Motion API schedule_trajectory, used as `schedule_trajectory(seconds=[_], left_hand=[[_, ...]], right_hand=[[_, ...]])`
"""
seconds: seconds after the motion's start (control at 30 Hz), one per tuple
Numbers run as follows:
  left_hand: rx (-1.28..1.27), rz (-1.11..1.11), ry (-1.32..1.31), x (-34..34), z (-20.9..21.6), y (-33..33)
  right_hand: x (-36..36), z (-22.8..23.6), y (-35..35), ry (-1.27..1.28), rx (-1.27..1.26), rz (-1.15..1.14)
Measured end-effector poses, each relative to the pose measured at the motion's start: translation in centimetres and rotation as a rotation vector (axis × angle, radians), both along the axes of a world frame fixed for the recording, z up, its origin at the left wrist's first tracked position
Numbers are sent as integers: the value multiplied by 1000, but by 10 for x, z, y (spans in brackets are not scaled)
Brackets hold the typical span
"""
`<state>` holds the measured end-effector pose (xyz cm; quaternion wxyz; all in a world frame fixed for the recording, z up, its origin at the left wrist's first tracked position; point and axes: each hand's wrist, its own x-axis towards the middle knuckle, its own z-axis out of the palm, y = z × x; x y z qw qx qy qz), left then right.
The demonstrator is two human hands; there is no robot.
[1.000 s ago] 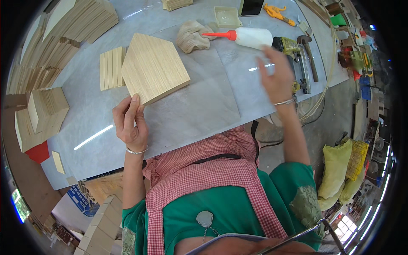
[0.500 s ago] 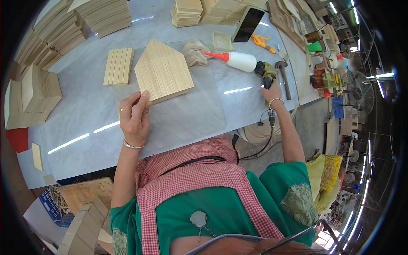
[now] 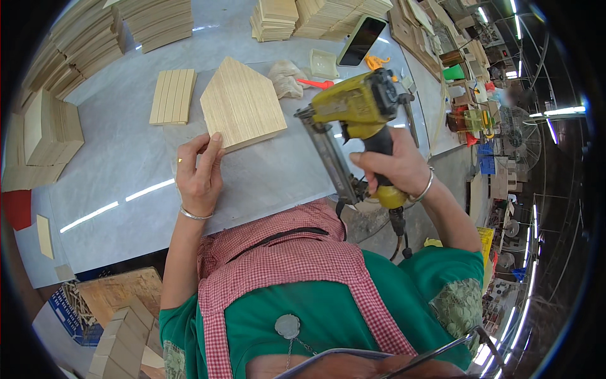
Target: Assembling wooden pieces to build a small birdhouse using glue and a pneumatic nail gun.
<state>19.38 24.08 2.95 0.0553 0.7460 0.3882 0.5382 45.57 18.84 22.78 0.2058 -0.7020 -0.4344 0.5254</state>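
Observation:
A pale wooden piece shaped like a small house (image 3: 243, 104) lies on the grey tabletop (image 3: 278, 177), its peak pointing away from me. My left hand (image 3: 200, 174) grips it at the near left corner, thumb on top. Raised over the table to the right, my right hand (image 3: 407, 165) is wrapped round the black handle of a yellow pneumatic nail gun (image 3: 350, 101). Its nose points left toward the wooden piece but stays apart from it. To the left of the piece lies a grooved wooden panel (image 3: 172, 96).
Behind the nail gun are a mostly hidden glue bottle's red nozzle (image 3: 315, 83), a crumpled cloth (image 3: 287, 78), a small dish (image 3: 323, 63), a phone (image 3: 362, 41) and a hammer (image 3: 409, 117). Stacks of wooden boards (image 3: 158, 22) line the far and left edges. An air hose hangs from the gun.
My right hand has lifted the nail gun off the table's right side and brought it up and leftward, nearer the wooden piece. My left hand keeps its place.

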Motion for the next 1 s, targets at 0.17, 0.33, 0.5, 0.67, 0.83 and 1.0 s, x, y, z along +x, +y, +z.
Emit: schedule_trajectory(seconds=[0.17,0.33,0.5,0.67,0.83,1.0], left_hand=[[-15,-9,-8,0,0,0],[-8,-13,1,-2,-1,0],[-1,-14,2,-2,-3,1],[-2,-19,1,-2,-1,1],[-7,-27,-5,-2,-2,1],[-5,-28,-14,-2,-2,1]], right_hand=[[-12,-4,4,11,-58,100],[-15,-5,4,24,-62,106],[-16,-6,5,-2,-74,122],[-17,-7,4,10,-82,99],[-28,-2,4,-9,-71,117],[-45,0,11,-4,-98,161]])
